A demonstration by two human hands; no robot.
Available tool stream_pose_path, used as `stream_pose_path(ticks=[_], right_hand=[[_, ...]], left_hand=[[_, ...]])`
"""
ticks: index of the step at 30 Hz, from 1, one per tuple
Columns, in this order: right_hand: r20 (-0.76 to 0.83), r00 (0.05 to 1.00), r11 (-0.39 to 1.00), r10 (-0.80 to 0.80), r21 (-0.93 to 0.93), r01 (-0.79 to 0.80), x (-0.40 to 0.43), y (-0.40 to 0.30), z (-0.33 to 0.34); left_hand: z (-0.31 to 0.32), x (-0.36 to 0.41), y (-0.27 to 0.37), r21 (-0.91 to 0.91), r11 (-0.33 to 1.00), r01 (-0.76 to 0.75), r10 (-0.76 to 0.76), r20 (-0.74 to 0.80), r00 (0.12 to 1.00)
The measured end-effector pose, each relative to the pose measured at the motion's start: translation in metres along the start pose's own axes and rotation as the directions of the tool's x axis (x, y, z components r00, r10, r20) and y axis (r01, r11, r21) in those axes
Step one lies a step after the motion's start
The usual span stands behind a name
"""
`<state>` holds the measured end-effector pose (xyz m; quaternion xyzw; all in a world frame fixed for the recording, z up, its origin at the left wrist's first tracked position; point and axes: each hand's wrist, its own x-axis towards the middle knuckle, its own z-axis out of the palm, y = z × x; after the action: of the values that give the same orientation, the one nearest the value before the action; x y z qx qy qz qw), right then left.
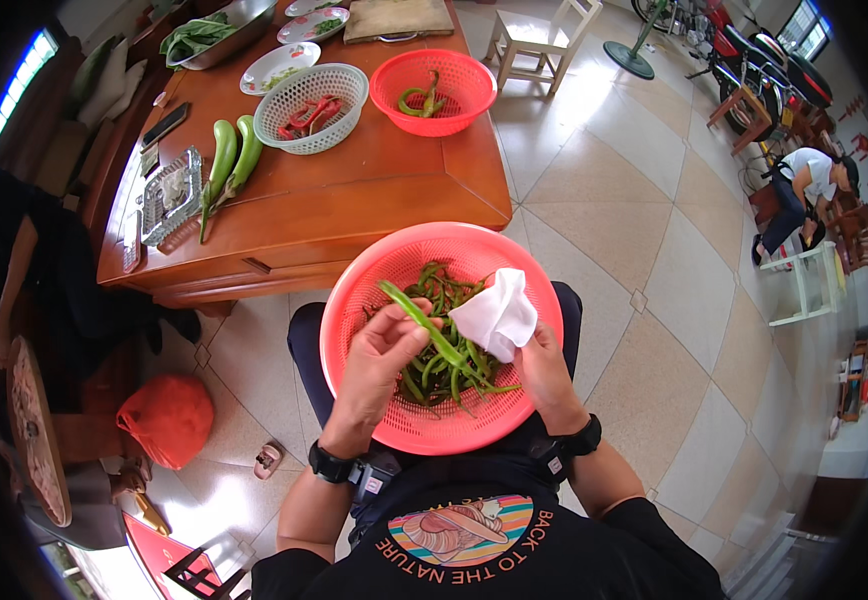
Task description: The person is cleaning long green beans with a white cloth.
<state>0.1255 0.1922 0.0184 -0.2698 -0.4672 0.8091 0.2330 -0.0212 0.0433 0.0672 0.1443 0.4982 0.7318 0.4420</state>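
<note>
Between the thumb and fingers of my left hand [385, 352] is a long green chili pepper [422, 321], held at a slant. My right hand [546, 367] pinches the lower edge of a white cloth [497, 311], whose folds stick up from the fingers. Both hands are above a large pink plastic basket [347, 300] that rests on my lap. Inside it lies a heap of slender green peppers [434, 375], partly hidden by the cloth and the left hand.
The wooden table [374, 187] ahead carries a red basket [471, 90] with green peppers, a pale basket [351, 82] of red peppers, two green eggplants [242, 161] and a glass tray [171, 199]. A red bag [167, 420] lies left. People sit at both sides.
</note>
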Motion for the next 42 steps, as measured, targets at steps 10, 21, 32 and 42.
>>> stream_pose_path(ticks=[10,21,32,42], right_hand=[[0.177,0.981,0.996,0.083,-0.038,-0.078,-0.005,0.001,0.009],[0.342,0.878,0.696,-0.335,-0.539,0.475,-0.02,-0.026,0.037],[0.255,0.91,0.648,-0.327,-0.64,0.412,-0.018,-0.018,0.043],[0.087,0.93,0.755,-0.356,-0.56,0.341,-0.016,-0.015,0.046]], left_hand=[[0.012,-0.004,-0.007,0.069,0.997,0.021,-0.024,0.036,0.999],[0.001,0.004,-0.014,0.083,0.993,-0.086,0.093,-0.086,0.992],[-0.004,0.003,-0.015,-0.102,0.994,-0.041,0.027,-0.137,0.99],[0.007,-0.007,-0.021,-0.21,0.962,0.172,-0.169,0.035,0.985]])
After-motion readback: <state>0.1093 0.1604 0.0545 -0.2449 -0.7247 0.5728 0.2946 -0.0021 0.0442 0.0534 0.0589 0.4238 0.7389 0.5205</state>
